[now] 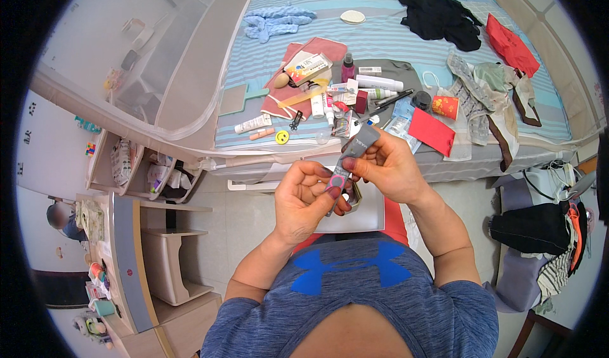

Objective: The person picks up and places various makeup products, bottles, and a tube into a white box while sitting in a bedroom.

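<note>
A grey squeeze tube (360, 143) with a pink mark is held at a slant in front of my chest. My left hand (309, 193) is closed on its lower end, thumb and fingers pinching it. My right hand (388, 164) grips the upper part between thumb and fingers. Below the hands, an open white box (371, 218) rests on my lap, its contents mostly hidden by my hands. Just beyond, on the bed's edge, lie a white tube (252, 124), a yellow smiley disc (281, 137) and a black hair clip (295, 120).
Bottles, tubes and boxes crowd a grey cloth on the striped bed (374, 37). Also there are a hand mirror (235, 99), a red envelope (432, 132) and a patterned paper cup (445, 107). A desk (127, 263) stands left; clothes (531, 229) hang right. Another person (63, 218) is at far left.
</note>
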### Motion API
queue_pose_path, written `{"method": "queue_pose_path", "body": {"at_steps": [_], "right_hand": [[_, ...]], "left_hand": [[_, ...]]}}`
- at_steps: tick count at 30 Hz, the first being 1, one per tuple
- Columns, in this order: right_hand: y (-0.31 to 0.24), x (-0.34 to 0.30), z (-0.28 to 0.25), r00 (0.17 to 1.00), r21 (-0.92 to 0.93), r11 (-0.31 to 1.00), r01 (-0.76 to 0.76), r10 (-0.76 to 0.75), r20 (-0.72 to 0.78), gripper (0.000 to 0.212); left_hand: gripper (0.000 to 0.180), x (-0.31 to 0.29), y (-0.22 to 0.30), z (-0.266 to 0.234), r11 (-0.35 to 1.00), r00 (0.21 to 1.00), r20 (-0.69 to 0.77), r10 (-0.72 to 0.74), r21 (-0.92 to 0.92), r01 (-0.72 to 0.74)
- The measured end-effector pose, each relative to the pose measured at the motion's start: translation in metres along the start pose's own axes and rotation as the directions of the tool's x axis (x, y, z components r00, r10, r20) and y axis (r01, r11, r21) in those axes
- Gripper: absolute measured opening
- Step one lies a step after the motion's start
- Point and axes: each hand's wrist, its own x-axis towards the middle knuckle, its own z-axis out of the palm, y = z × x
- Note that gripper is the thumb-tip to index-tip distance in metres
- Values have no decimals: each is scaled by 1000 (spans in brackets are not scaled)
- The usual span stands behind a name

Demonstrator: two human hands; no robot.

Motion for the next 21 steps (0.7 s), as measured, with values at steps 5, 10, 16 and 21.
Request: {"method": "queue_pose_path", "body": {"at_steps": [5, 10, 16, 21], "right_hand": [[1, -1, -3, 999, -9, 1000, 16, -16, -36, 16], [8, 0, -12, 995, 29, 996, 85, -83, -60, 17], [9, -3, -8, 995, 82, 995, -48, 55, -83, 20], [14, -4, -9, 990, 67, 996, -59, 67, -120, 16]], "left_hand": [[24, 2, 4, 3, 997, 997, 0, -71, -15, 71], [12, -1, 2, -2, 960, 968, -25, -252, 122, 253], [8, -2, -3, -5, 962, 989, -76, -128, 231, 143], [10, -2, 4, 1, 945, 974, -77, -215, 235, 228]]}}
